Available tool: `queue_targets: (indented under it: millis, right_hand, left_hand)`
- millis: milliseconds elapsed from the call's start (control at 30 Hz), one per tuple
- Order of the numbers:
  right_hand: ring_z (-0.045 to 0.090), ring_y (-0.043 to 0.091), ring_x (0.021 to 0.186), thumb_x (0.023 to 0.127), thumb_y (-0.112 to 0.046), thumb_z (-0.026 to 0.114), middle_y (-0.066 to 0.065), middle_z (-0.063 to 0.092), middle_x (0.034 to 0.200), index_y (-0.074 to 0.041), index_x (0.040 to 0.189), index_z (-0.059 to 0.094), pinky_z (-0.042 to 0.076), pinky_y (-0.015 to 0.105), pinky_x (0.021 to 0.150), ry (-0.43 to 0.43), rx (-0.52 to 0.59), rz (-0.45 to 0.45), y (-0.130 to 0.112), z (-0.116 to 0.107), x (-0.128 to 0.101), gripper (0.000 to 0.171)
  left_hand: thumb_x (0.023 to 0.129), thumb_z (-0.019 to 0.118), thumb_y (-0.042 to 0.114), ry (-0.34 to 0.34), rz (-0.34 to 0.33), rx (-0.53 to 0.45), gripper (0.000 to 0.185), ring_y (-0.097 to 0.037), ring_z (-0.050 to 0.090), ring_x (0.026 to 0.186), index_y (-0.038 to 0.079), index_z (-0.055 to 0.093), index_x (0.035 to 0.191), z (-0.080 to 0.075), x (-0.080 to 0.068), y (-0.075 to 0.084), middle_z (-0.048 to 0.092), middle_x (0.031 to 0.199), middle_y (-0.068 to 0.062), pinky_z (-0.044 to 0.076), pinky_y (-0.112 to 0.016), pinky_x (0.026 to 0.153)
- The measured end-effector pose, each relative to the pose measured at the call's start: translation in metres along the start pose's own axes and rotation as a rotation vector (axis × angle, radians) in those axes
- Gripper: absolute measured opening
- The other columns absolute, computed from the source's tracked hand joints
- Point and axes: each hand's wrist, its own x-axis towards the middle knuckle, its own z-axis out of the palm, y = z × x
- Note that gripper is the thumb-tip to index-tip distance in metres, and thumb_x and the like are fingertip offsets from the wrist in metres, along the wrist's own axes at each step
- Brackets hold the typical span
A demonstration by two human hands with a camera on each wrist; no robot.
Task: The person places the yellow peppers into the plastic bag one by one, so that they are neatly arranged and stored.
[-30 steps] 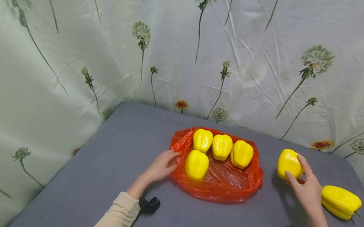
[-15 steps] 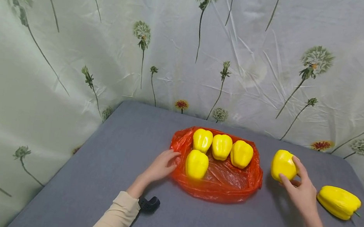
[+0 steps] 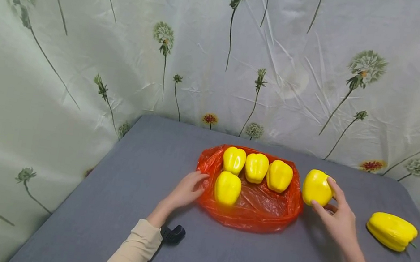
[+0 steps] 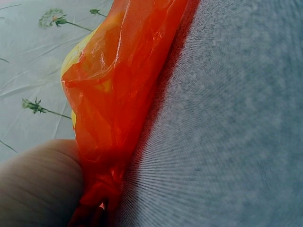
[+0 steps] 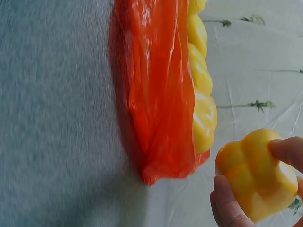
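Observation:
In the head view an opened red plastic bag [image 3: 253, 222] lies on the table with several yellow bell peppers [image 3: 227, 189] inside. My left hand [image 3: 187, 188] holds the bag's left edge, fingers at the rim; the left wrist view shows the red film [image 4: 113, 104] bunched beside the hand. Just off the bag's right end, my right hand [image 3: 339, 220] grips another yellow bell pepper [image 3: 317, 188] between thumb and fingers. The right wrist view shows this held pepper [image 5: 255, 175] raised above the table, near the bag's end.
One more yellow bell pepper [image 3: 392, 231] lies on its side at the far right, its green stem facing the person. A grey cloth [image 3: 109, 206] covers the table. Behind it hangs a pale curtain [image 3: 293, 62] printed with dandelions.
My right hand has carried its bell pepper leftward, closer to the bag's right end. The left hand stays at the bag's edge, and the peppers inside keep their places.

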Motion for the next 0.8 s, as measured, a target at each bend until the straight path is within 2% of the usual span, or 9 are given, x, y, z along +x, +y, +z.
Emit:
queue_targets:
  millis: [167,200,267,333,400,433,633,800]
  right_hand:
    - [0.055,0.049,0.102,0.087,-0.024,0.064,0.031,0.035,0.141,-0.018,0.15,0.021,0.035,-0.004,0.065,-0.012,0.016,-0.03,-0.007,0.006,-0.001,0.076]
    - [0.055,0.049,0.103,0.087,-0.024,0.065,0.03,0.035,0.142,-0.017,0.15,0.021,0.039,-0.002,0.065,-0.016,0.014,-0.032,-0.008,0.008,-0.001,0.076]
    - [0.055,0.05,0.103,0.087,-0.024,0.064,0.03,0.035,0.142,-0.017,0.15,0.021,0.051,0.009,0.068,-0.024,0.0,-0.032,-0.01,0.01,-0.002,0.076]
    - [0.055,0.05,0.103,0.088,-0.024,0.064,0.03,0.034,0.142,-0.017,0.15,0.02,0.058,0.026,0.073,-0.036,-0.007,-0.025,-0.013,0.012,-0.003,0.076]
    - [0.056,0.051,0.1,0.088,-0.025,0.063,0.031,0.034,0.141,-0.017,0.15,0.02,0.058,0.043,0.075,-0.05,-0.007,-0.018,-0.016,0.013,-0.004,0.076]
    - [0.057,0.052,0.1,0.088,-0.025,0.063,0.031,0.035,0.141,-0.018,0.15,0.019,0.057,0.047,0.076,-0.056,-0.005,-0.015,-0.017,0.014,-0.005,0.076]
    - [0.058,0.052,0.098,0.089,-0.022,0.062,0.031,0.036,0.139,-0.016,0.15,0.02,0.056,0.049,0.077,-0.083,0.02,-0.046,-0.022,0.023,-0.006,0.074]
    - [0.061,0.049,0.098,0.088,-0.018,0.063,0.029,0.037,0.138,-0.016,0.149,0.023,0.058,0.042,0.075,-0.096,0.049,-0.065,-0.026,0.032,-0.009,0.073]
  left_hand:
    - [0.088,0.056,0.013,0.001,-0.002,-0.001,0.043,-0.037,0.042,0.131,0.003,0.052,0.13,-0.001,0.0,0.001,0.05,0.137,-0.02,0.034,-0.05,0.111]
    - [0.088,0.056,0.013,0.0,-0.001,0.001,0.043,-0.037,0.042,0.131,0.003,0.052,0.13,-0.001,0.0,0.001,0.05,0.137,-0.02,0.034,-0.05,0.111]
    - [0.088,0.056,0.013,-0.003,0.001,0.005,0.043,-0.037,0.042,0.131,0.004,0.052,0.13,-0.001,0.0,0.0,0.05,0.137,-0.02,0.034,-0.05,0.111]
    - [0.088,0.056,0.013,-0.006,0.006,0.007,0.043,-0.037,0.042,0.131,0.003,0.052,0.13,-0.001,0.0,0.0,0.05,0.137,-0.02,0.034,-0.05,0.111]
    - [0.088,0.056,0.013,-0.004,0.014,0.009,0.043,-0.036,0.043,0.13,0.003,0.052,0.13,-0.001,0.001,0.0,0.051,0.136,-0.02,0.034,-0.05,0.111]
    - [0.087,0.056,0.012,-0.003,0.019,0.01,0.043,-0.036,0.044,0.13,0.003,0.052,0.129,-0.001,0.001,-0.001,0.051,0.136,-0.02,0.035,-0.05,0.11]
    - [0.087,0.056,0.012,0.002,0.016,0.003,0.043,-0.037,0.044,0.129,0.003,0.053,0.129,-0.001,0.001,-0.002,0.051,0.135,-0.02,0.035,-0.05,0.11]
    - [0.087,0.057,0.012,0.002,0.015,0.004,0.043,-0.037,0.043,0.13,0.003,0.053,0.129,0.0,0.001,-0.003,0.051,0.136,-0.02,0.034,-0.05,0.111]
